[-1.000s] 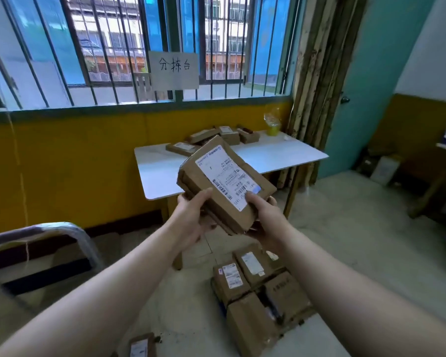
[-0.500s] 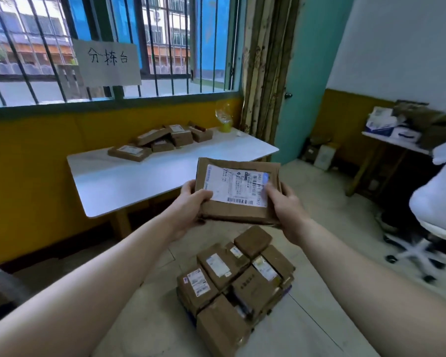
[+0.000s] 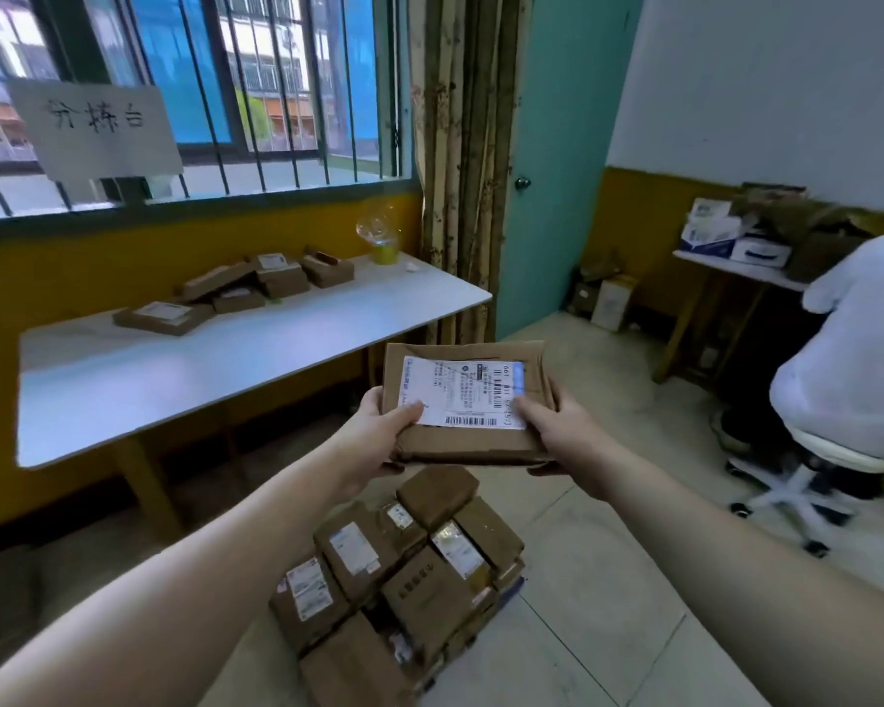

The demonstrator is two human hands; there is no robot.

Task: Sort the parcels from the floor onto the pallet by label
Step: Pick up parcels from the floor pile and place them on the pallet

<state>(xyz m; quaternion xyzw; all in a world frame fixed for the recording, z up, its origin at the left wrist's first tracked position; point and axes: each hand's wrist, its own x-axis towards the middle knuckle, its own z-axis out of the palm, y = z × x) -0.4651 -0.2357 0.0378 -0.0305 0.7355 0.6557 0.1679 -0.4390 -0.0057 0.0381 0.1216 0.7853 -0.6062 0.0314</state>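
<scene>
**Parcel held level between two hands, label up**

Parcel (image 3: 468, 400): flat brown cardboard mailer, roughly rectangular, corners creased and dented. It was held in the air above the floor pile, broad face up and slightly tilted toward the camera, long axis running left to right. White shipping label (image 3: 463, 392) lay across the top face, its barcode along the near edge and a blue strip at the right end; the print was too small to read.

Left hand (image 3: 378, 438): clamped on the parcel's left edge, thumb pressed on top at the label's corner, fingers under.

Right hand (image 3: 557, 431): clamped on the right edge, thumb on the label's right end, fingers beneath.

Floor pile (image 3: 404, 568): many brown cardboard parcels, several with white labels, stacked close together on the pale tiled floor directly below the held one.

White table (image 3: 225, 359): smooth top, standing to the left under a barred window; a loose cluster of brown parcels (image 3: 246, 290) lay at its far side, near a yellow cup (image 3: 384, 252).

Paper sign (image 3: 95, 130): handwritten, fixed to the window bars.

Swivel chair (image 3: 848, 380): white-covered, standing to the right, well apart.
</scene>
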